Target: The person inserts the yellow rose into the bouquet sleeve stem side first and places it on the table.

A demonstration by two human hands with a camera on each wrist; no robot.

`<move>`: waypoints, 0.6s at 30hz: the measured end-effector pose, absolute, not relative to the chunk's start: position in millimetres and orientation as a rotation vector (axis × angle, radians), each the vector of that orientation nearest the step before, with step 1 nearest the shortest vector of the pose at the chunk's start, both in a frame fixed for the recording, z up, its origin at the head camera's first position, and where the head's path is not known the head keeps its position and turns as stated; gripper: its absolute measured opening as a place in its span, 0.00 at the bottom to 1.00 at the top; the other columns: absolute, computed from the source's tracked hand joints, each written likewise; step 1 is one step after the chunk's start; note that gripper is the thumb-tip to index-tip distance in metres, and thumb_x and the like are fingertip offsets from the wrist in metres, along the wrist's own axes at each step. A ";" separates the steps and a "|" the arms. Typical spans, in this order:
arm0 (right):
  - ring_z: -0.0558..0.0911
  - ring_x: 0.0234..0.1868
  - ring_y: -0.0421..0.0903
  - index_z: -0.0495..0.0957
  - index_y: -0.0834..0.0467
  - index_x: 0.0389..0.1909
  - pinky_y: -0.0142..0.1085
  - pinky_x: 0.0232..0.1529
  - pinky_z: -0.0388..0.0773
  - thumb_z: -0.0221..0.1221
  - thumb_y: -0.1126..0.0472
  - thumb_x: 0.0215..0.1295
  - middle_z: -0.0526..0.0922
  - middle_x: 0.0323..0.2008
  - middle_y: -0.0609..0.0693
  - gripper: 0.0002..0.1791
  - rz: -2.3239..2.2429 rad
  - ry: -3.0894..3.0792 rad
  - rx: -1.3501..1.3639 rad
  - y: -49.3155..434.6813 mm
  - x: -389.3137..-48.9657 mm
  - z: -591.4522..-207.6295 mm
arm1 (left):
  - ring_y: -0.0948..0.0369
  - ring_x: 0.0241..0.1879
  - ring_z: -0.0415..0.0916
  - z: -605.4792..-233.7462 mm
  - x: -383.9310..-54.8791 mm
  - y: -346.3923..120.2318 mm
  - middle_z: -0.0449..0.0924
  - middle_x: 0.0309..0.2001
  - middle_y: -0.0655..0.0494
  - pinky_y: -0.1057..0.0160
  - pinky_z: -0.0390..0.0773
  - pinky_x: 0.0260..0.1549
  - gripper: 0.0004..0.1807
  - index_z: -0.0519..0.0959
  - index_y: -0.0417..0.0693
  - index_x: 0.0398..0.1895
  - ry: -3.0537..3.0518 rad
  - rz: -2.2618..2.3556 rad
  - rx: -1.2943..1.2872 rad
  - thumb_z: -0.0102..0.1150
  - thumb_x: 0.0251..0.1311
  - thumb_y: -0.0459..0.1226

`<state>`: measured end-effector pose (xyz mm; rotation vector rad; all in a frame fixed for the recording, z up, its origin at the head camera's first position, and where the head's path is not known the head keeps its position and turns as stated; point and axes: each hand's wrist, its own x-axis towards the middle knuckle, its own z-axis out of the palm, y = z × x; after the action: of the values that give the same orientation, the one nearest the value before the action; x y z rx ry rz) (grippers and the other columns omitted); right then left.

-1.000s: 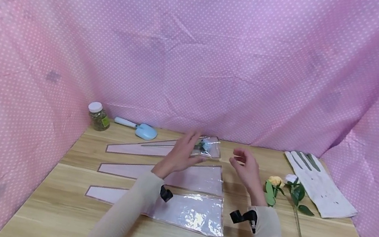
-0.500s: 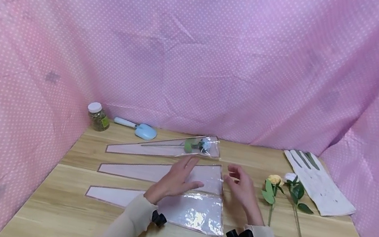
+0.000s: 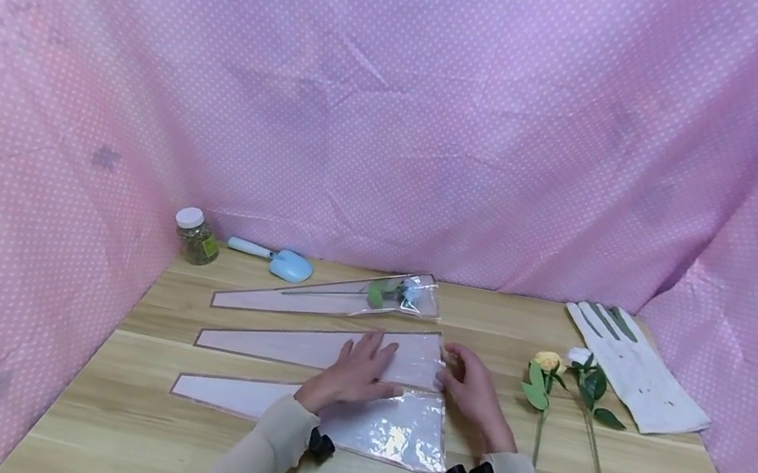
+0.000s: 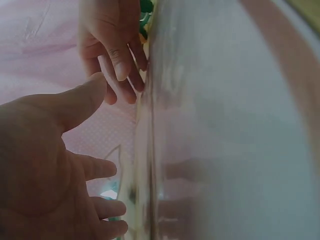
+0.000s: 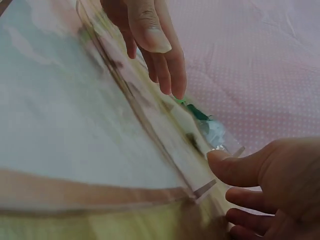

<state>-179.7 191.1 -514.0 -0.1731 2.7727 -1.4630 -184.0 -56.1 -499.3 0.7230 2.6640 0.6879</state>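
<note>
Three tapered clear flower sleeves lie on the table. My left hand (image 3: 353, 372) is over the middle sleeve (image 3: 276, 345), fingers spread; whether they touch the film I cannot tell. At that sleeve's wide right end is my right hand (image 3: 475, 390), fingers loosely bent. Its thumb (image 5: 235, 167) stands apart from its fingers, with nothing seen between them. The near sleeve (image 3: 223, 389) is partly hidden under the left hand and wrist. Inside the far sleeve (image 3: 254, 299) lies a pale blue artificial flower (image 3: 410, 293) with green leaves and a long stem.
To the right lie a yellow flower (image 3: 546, 362) and a white flower (image 3: 579, 356), both stemmed. Beside them is a white glove (image 3: 652, 390). A jar (image 3: 199, 240) with a white lid and a blue trowel (image 3: 290, 266) stand and lie at back left. Pink dotted cloth (image 3: 402, 105) encloses the table.
Both hands have come back toward me from the far sleeve to the middle one. The right hand has also moved left to the middle sleeve's wide end.
</note>
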 end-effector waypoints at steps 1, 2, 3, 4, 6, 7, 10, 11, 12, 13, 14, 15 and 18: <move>0.71 0.68 0.67 0.70 0.66 0.65 0.58 0.71 0.65 0.63 0.68 0.63 0.73 0.65 0.68 0.29 -1.450 2.787 -0.187 191.2 -179.9 -515.4 | 0.39 0.81 0.35 -500.5 -183.9 -56.0 0.37 0.81 0.35 0.33 0.40 0.76 0.45 0.53 0.46 0.79 2.660 0.671 0.716 0.51 0.67 0.60; 0.71 0.69 0.67 0.70 0.66 0.65 0.59 0.71 0.65 0.64 0.68 0.62 0.73 0.65 0.68 0.29 -1.436 2.803 -0.197 191.4 -180.1 -516.6 | 0.39 0.81 0.35 -501.7 -183.8 -55.9 0.37 0.81 0.36 0.34 0.40 0.76 0.46 0.52 0.47 0.79 2.656 0.654 0.709 0.51 0.67 0.60; 0.70 0.69 0.67 0.71 0.66 0.65 0.59 0.72 0.64 0.64 0.68 0.62 0.73 0.65 0.68 0.29 -1.429 2.818 -0.208 191.7 -180.6 -517.9 | 0.39 0.81 0.35 -502.9 -183.9 -55.8 0.37 0.81 0.36 0.34 0.41 0.76 0.46 0.52 0.47 0.80 2.652 0.646 0.701 0.51 0.67 0.60; 0.70 0.69 0.67 0.71 0.66 0.64 0.60 0.72 0.63 0.65 0.68 0.61 0.73 0.65 0.68 0.29 -1.412 2.839 -0.224 191.8 -181.0 -519.1 | 0.40 0.81 0.35 -503.7 -183.9 -55.8 0.36 0.81 0.37 0.35 0.40 0.77 0.46 0.52 0.48 0.80 2.650 0.626 0.693 0.51 0.67 0.61; 0.70 0.68 0.68 0.72 0.67 0.63 0.62 0.72 0.62 0.66 0.68 0.59 0.74 0.64 0.68 0.30 -1.385 2.875 -0.247 191.9 -181.8 -521.3 | 0.41 0.81 0.35 -505.3 -184.2 -55.9 0.36 0.81 0.39 0.36 0.41 0.77 0.46 0.52 0.49 0.80 2.649 0.604 0.680 0.51 0.66 0.61; 0.70 0.68 0.68 0.72 0.67 0.62 0.62 0.72 0.61 0.67 0.67 0.58 0.74 0.64 0.68 0.30 -1.370 2.892 -0.257 191.9 -182.1 -522.4 | 0.41 0.81 0.35 -506.0 -184.3 -56.0 0.37 0.81 0.39 0.37 0.41 0.77 0.46 0.52 0.49 0.80 2.650 0.596 0.677 0.51 0.66 0.62; 0.69 0.67 0.68 0.74 0.66 0.60 0.63 0.71 0.61 0.68 0.67 0.56 0.75 0.62 0.68 0.29 -1.304 2.949 -0.276 191.9 -182.8 -525.7 | 0.42 0.81 0.36 -506.4 -184.0 -56.4 0.38 0.82 0.40 0.37 0.42 0.78 0.46 0.52 0.50 0.80 2.653 0.564 0.674 0.51 0.66 0.62; 0.69 0.67 0.68 0.74 0.66 0.60 0.63 0.71 0.60 0.69 0.67 0.56 0.75 0.62 0.67 0.29 -1.291 2.960 -0.275 191.6 -182.6 -526.2 | 0.42 0.81 0.37 -506.3 -183.8 -56.7 0.39 0.81 0.40 0.37 0.42 0.78 0.46 0.53 0.50 0.80 2.657 0.556 0.679 0.51 0.65 0.62; 0.69 0.67 0.68 0.74 0.65 0.59 0.63 0.71 0.60 0.69 0.67 0.56 0.75 0.62 0.67 0.28 -1.269 2.974 -0.274 191.2 -182.6 -526.6 | 0.43 0.81 0.37 -506.2 -183.5 -56.8 0.39 0.82 0.41 0.38 0.42 0.78 0.46 0.53 0.51 0.80 2.658 0.544 0.681 0.51 0.65 0.62; 0.68 0.68 0.68 0.75 0.65 0.59 0.63 0.71 0.60 0.69 0.67 0.56 0.75 0.63 0.67 0.28 -1.264 2.977 -0.268 190.8 -182.4 -526.7 | 0.43 0.81 0.37 -506.2 -183.3 -57.1 0.40 0.82 0.41 0.38 0.43 0.78 0.45 0.54 0.51 0.79 2.660 0.536 0.686 0.51 0.65 0.62; 0.68 0.68 0.68 0.75 0.65 0.59 0.63 0.71 0.59 0.69 0.67 0.56 0.75 0.63 0.67 0.28 -1.255 2.985 -0.262 190.4 -182.2 -526.6 | 0.43 0.81 0.37 -506.2 -183.2 -57.3 0.39 0.82 0.41 0.38 0.43 0.78 0.45 0.54 0.51 0.79 2.662 0.531 0.687 0.51 0.66 0.62; 0.67 0.68 0.69 0.75 0.64 0.59 0.63 0.71 0.59 0.69 0.66 0.56 0.75 0.63 0.67 0.28 -1.253 2.986 -0.253 189.9 -182.0 -526.4 | 0.43 0.81 0.37 -506.4 -183.1 -57.4 0.39 0.82 0.42 0.39 0.43 0.78 0.45 0.54 0.51 0.79 2.663 0.528 0.690 0.51 0.66 0.62; 0.67 0.68 0.69 0.75 0.64 0.60 0.64 0.71 0.59 0.69 0.65 0.57 0.73 0.64 0.68 0.28 -1.232 3.000 -0.228 188.1 -182.1 -526.2 | 0.45 0.82 0.36 -506.8 -182.9 -58.2 0.38 0.82 0.43 0.40 0.42 0.78 0.45 0.54 0.53 0.79 2.665 0.514 0.689 0.50 0.66 0.63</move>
<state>-182.1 188.1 -526.2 -0.2275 3.0003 -1.2321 -182.9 -58.2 -506.8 0.6893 2.6653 0.5142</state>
